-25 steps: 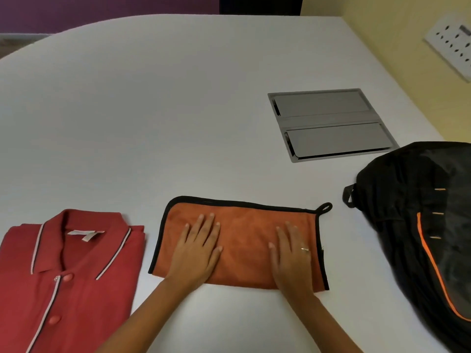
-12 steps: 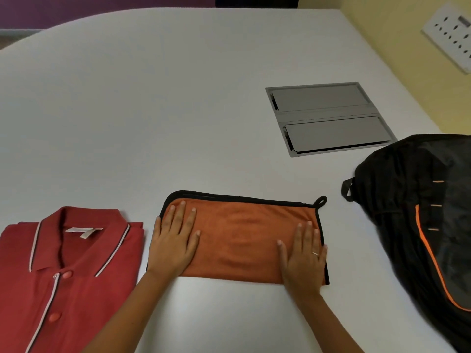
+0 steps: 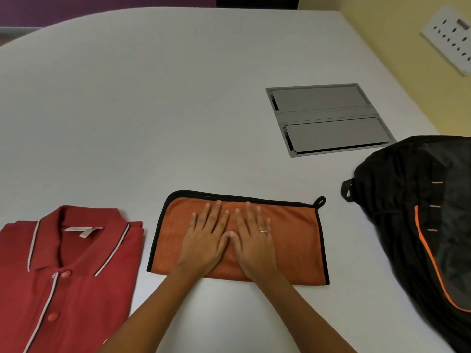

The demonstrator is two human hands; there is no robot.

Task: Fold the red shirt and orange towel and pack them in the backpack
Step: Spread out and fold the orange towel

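Observation:
An orange towel point(image 3: 295, 240) with black trim lies folded into a flat rectangle near the front of the white table point(image 3: 153, 110). My left hand point(image 3: 206, 238) and my right hand point(image 3: 254, 240) rest flat on its middle, side by side, fingers spread, thumbs touching. The red shirt point(image 3: 66, 276) lies folded at the front left, collar up, with white and black piping. The black backpack point(image 3: 420, 212) with orange trim lies at the right edge of the table, partly out of view.
A grey metal cable hatch point(image 3: 328, 118) with two flaps is set into the table behind the towel on the right. A white socket panel point(image 3: 451, 39) is on the yellow wall at the far right.
Both hands have slid from the towel's outer ends to its middle and now lie next to each other. Towel, shirt and backpack have stayed in place.

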